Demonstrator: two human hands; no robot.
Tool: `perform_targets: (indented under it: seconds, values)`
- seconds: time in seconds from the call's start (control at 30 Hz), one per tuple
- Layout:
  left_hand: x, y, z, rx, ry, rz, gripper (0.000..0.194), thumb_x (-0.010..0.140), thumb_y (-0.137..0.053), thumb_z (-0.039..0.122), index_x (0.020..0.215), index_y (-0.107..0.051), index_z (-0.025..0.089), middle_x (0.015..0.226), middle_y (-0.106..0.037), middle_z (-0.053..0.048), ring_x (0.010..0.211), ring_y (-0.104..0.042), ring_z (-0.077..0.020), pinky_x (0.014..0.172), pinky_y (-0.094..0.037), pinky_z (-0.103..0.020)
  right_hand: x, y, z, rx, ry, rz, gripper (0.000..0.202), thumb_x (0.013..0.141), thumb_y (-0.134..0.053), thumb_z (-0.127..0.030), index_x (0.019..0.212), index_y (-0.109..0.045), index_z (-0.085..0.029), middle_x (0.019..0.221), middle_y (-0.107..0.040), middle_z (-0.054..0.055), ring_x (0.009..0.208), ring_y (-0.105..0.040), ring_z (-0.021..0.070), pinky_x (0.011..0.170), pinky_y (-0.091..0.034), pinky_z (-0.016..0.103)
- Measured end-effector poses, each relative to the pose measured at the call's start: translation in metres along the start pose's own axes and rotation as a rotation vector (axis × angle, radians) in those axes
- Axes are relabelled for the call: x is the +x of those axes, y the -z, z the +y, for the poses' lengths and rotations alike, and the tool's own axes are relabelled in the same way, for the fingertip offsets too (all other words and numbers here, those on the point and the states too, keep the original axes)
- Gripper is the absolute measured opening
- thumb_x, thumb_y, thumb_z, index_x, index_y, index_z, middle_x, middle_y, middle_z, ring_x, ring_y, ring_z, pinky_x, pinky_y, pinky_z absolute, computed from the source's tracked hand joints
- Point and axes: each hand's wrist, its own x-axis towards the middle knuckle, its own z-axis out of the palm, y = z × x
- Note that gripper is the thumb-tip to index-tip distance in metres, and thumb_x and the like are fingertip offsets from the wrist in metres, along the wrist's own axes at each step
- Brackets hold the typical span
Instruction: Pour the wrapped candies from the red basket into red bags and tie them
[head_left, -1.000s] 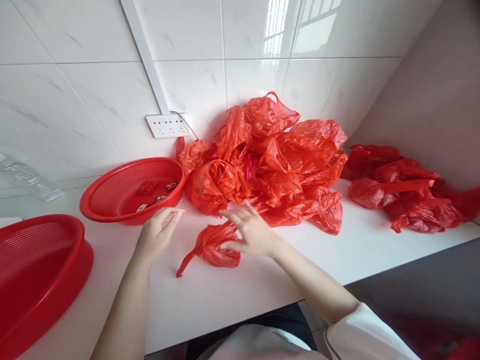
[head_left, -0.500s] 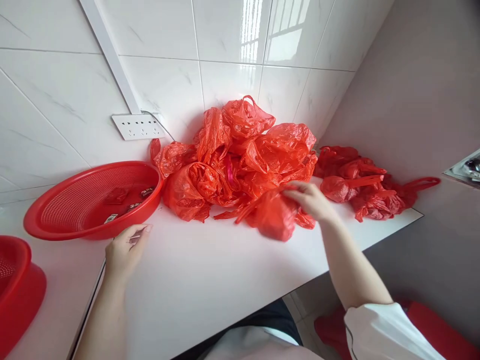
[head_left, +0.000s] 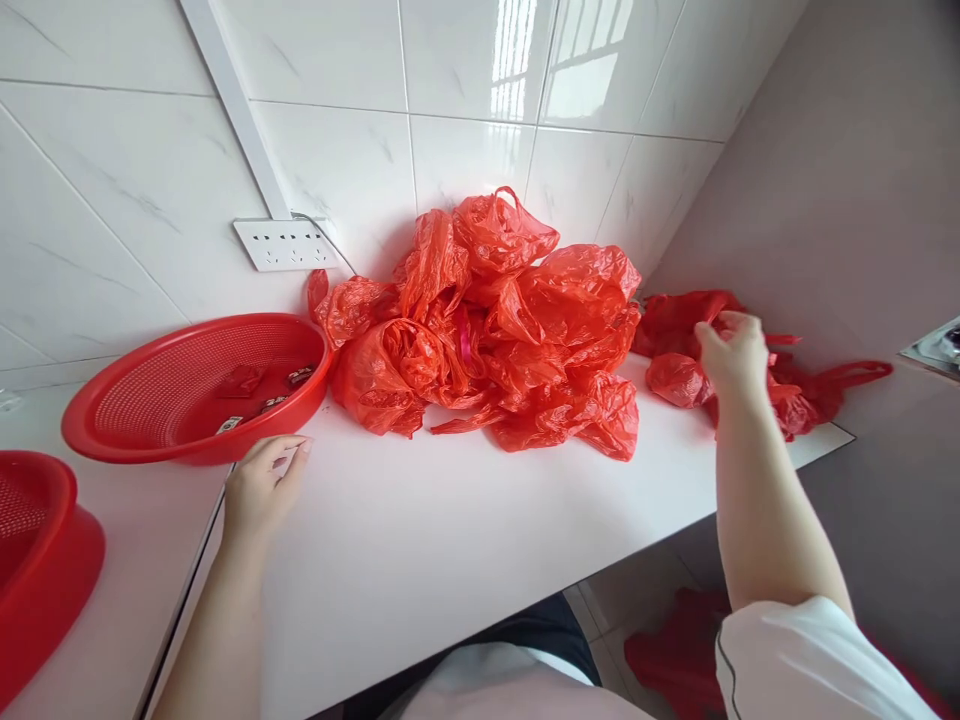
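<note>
My left hand [head_left: 266,480] rests above the counter in front of a red strainer basket [head_left: 191,445]. Its fingers are loosely curled, the thumb a little apart, and nothing shows in them. My right hand [head_left: 733,352] is bent down over the smaller heap at the right, its fingers closed on a red plastic bag [head_left: 766,355], fingertips hidden. A round, bunched red bag [head_left: 677,380] lies just left of this hand. Between the hands a large heap of crumpled red plastic bags [head_left: 525,330] leans toward the wall.
Small dark packets [head_left: 271,404] lie in the basket. Another red basket [head_left: 82,560] stands at the lower left. A socket panel [head_left: 283,245] is on the tiled wall [head_left: 337,160]. The white counter [head_left: 420,540] ends at a front edge, with a red object [head_left: 667,655] below.
My right hand has moved from the front of the large heap, where it held a red bag, to the smaller heap at the right. My left hand has hardly moved.
</note>
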Motion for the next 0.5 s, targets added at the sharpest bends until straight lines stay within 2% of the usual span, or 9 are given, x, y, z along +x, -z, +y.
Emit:
perform_targets:
  seconds: [0.13,0.3,0.33,0.4,0.5]
  values:
    - [-0.002,-0.003,-0.001,0.004,0.004,-0.051,0.029,0.087,-0.053,0.046,0.096,-0.068,0.022,0.103,-0.07,-0.004,0.092,-0.065,-0.0194,0.083,-0.053,-0.029,-0.02,-0.043,-0.03,0.023,0.029,-0.007,0.026,0.085,-0.058,-0.042,0.094,-0.072,-0.022,0.13,-0.057,0.015,0.119,-0.052,0.0367,0.099,-0.043,0.059]
    - [-0.005,-0.01,0.002,-0.055,0.007,-0.175,0.031,0.087,-0.05,0.047,0.094,-0.067,0.022,0.102,-0.071,-0.004,0.09,-0.065,-0.0193,0.082,-0.054,-0.029,-0.023,-0.106,-0.067,0.036,0.053,0.099,0.034,0.09,-0.051,-0.043,0.082,-0.075,-0.02,0.137,-0.054,0.013,0.128,-0.045,0.0338,0.107,-0.038,0.056]
    - [-0.006,-0.011,0.003,-0.061,0.001,-0.188,0.031,0.087,-0.05,0.047,0.094,-0.067,0.022,0.101,-0.071,-0.004,0.09,-0.065,-0.0195,0.082,-0.054,-0.03,-0.02,-0.119,-0.073,0.052,0.077,0.072,0.037,0.091,-0.05,-0.044,0.08,-0.075,-0.02,0.139,-0.053,0.012,0.13,-0.044,0.0332,0.108,-0.037,0.055]
    - [-0.008,-0.013,0.005,-0.073,-0.017,-0.212,0.031,0.087,-0.049,0.047,0.092,-0.066,0.022,0.1,-0.071,-0.005,0.092,-0.064,-0.02,0.083,-0.054,-0.03,-0.012,-0.141,-0.084,0.087,0.142,-0.062,0.038,0.09,-0.052,-0.046,0.081,-0.077,-0.019,0.146,-0.047,0.012,0.137,-0.038,0.0337,0.111,-0.035,0.055]
    - [-0.012,-0.014,0.006,-0.094,-0.046,-0.256,0.03,0.089,-0.047,0.047,0.091,-0.065,0.023,0.099,-0.07,-0.005,0.093,-0.063,-0.0205,0.084,-0.053,-0.032,-0.003,-0.161,-0.104,0.087,0.189,-0.293,0.033,0.092,-0.052,-0.04,0.104,-0.075,-0.021,0.153,-0.04,0.011,0.145,-0.026,0.036,0.113,-0.022,0.065]
